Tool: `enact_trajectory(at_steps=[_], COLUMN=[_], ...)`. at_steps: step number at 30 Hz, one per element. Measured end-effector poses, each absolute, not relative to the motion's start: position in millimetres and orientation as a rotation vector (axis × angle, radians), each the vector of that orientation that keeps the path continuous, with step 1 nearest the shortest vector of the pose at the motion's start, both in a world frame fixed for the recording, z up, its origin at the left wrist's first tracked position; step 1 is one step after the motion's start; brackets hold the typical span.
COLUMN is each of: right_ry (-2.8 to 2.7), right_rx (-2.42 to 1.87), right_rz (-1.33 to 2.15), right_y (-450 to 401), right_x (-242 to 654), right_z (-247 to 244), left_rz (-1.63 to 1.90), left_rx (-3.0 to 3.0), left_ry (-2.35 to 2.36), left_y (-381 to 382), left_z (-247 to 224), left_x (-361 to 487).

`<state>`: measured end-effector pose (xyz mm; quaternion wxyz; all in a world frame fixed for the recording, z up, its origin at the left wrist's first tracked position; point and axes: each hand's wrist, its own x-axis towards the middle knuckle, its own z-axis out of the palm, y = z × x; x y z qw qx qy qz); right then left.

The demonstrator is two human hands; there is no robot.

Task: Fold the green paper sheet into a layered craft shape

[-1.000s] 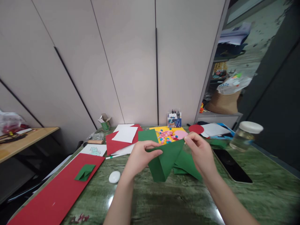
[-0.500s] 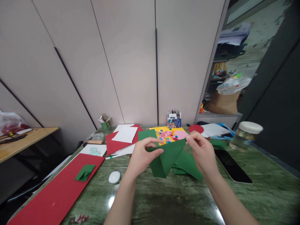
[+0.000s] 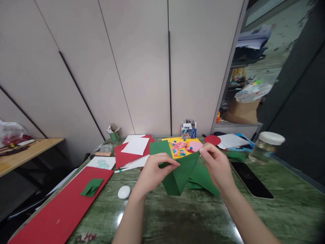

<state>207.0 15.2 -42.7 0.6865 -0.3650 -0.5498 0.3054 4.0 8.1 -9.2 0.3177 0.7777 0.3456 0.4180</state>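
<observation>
Left hand (image 3: 154, 171): shifted slightly rightward along green paper (image 3: 184, 176) since the earlier frame; nearly together at the tips, impossible to say whether clamped on it.
Green paper: folded, raised above table (image 3: 182, 220) between both hands, probably to free both faces.
Right hand (image 3: 215, 166): clamped on upper right corner, apparently to steady the edge.

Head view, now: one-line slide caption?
Left hand and right hand hold a folded green sheet above a marbled green table.

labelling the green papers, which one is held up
The folded sheet raised between the left hand and right hand, which pinches its corner; the other green papers lie unheld.
</observation>
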Motion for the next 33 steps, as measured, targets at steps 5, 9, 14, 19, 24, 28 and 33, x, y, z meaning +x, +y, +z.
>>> enact_trajectory(at_steps=[5,9,14,19,24,28,33], right_ry=[-1.228,-1.228,-1.219,-1.22,-1.219,-1.198,-1.278], right_rx=[-0.826,-0.828,-0.826,-0.826,-0.826,-0.851,-0.866], right_rz=[0.672,0.684,0.702,0.708,0.716,0.728,0.819], right_y=[15.6,16.0,16.1,16.1,15.6,17.5,19.7], right_x=[206.5,207.1,207.4,207.4,207.2,208.4,212.8], right_z=[-43.5,-44.5,-45.1,-45.3,-44.7,-45.2,-43.6], left_rz=[1.06,1.062,1.066,1.028,1.023,1.041,1.091], left_rx=[2.008,2.006,2.021,2.027,2.036,2.052,2.053], left_ry=[0.952,0.961,0.951,0.943,0.918,0.926,0.927], left_y=[8.4,8.1,7.3,7.5,6.9,5.4,4.8], left_z=[-9.6,-9.5,-9.4,-8.4,-7.0,-7.1,-7.2], left_x=[3.5,3.7,3.7,2.7,2.7,4.3,5.7])
